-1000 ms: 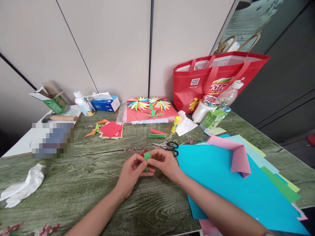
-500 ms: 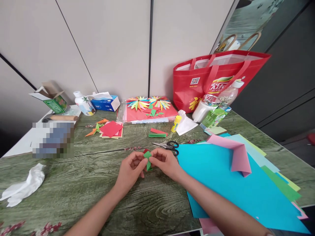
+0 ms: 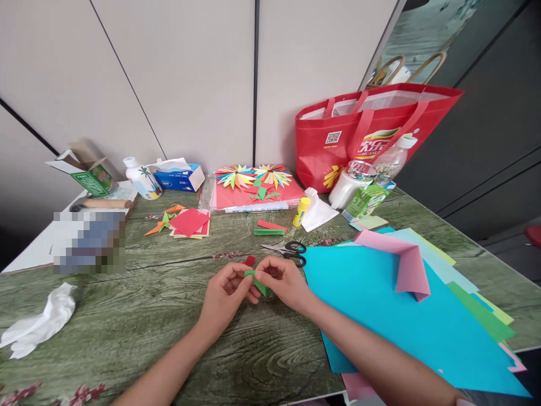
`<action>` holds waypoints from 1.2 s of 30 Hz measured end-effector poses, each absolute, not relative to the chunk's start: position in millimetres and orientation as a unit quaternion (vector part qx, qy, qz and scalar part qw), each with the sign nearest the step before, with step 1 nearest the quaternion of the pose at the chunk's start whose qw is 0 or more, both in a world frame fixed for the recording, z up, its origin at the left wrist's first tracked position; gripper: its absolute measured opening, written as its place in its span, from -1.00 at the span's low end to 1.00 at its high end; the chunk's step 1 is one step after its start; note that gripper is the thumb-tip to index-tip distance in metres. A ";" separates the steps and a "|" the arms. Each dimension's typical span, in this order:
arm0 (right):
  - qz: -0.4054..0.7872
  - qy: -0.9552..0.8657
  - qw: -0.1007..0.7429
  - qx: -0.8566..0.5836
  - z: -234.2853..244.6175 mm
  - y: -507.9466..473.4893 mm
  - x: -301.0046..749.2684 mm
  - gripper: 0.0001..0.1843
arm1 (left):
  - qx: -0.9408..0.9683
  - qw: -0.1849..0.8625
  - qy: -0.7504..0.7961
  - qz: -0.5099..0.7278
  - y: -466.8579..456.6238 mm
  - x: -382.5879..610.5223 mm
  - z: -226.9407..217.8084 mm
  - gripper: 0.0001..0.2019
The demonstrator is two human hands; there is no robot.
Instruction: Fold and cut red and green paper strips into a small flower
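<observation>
Both hands pinch a small folded piece of green paper (image 3: 262, 286) above the middle of the table. My left hand (image 3: 228, 290) grips it from the left with thumb and fingers. On the other side my right hand (image 3: 284, 280) closes thumb and forefinger on its edge. A small red paper piece (image 3: 249, 260) shows just beyond the left fingertips; whether it is held or attached to the green is unclear. Black-handled scissors (image 3: 291, 248) lie just beyond the right hand. Farther back are a green paper strip (image 3: 269, 232) and a red strip (image 3: 270, 225).
Blue paper sheets (image 3: 359, 299) with a folded pink paper (image 3: 409, 259) spread at right. Behind stand a yellow glue stick (image 3: 301, 212), a red bag (image 3: 316, 146) and a blue tissue box (image 3: 180, 179). Red paper squares (image 3: 190, 222) lie left of centre; a crumpled tissue (image 3: 42, 321) is far left.
The green paper has been turned and lowered slightly between the fingers, so it now shows a pointed lower end. More of the red piece shows apart from it.
</observation>
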State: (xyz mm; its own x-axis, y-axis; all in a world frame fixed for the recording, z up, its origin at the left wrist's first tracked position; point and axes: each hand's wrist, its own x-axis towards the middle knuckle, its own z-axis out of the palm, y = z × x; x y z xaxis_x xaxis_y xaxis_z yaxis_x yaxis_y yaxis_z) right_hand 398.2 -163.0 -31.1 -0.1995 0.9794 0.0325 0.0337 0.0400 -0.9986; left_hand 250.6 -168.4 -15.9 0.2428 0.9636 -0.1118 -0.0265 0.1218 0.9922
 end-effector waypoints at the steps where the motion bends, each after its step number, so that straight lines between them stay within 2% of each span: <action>1: 0.529 -0.564 0.448 -0.449 -30.7 -163.3 397.9 -0.82 | 0.518 0.590 0.456 0.420 -168.2 250.4 -14.9 -0.82; 7: 0.511 -0.567 0.455 -0.459 -32.8 -162.8 396.3 -0.85 | 0.436 0.661 0.434 0.429 -162.3 247.2 -10.3 -0.72; 12: 0.449 -0.606 0.451 -0.476 -35.7 -164.0 396.2 -0.88 | 0.397 0.709 0.429 0.394 -159.8 244.5 -13.7 -0.80; 20: 0.435 -0.627 0.435 -0.477 -32.6 -164.8 396.5 -0.89 | 0.405 0.701 0.440 0.388 -161.1 244.2 -18.4 -0.85; 27: 0.416 -0.633 0.439 -0.484 -27.4 -164.0 398.5 -0.89 | 0.356 0.752 0.406 0.377 -159.3 238.8 -17.7 -0.86; 36: 0.464 -0.620 0.421 -0.472 -34.4 -162.4 398.8 -0.85 | 0.334 0.740 0.464 0.355 -156.0 238.7 -15.5 -0.81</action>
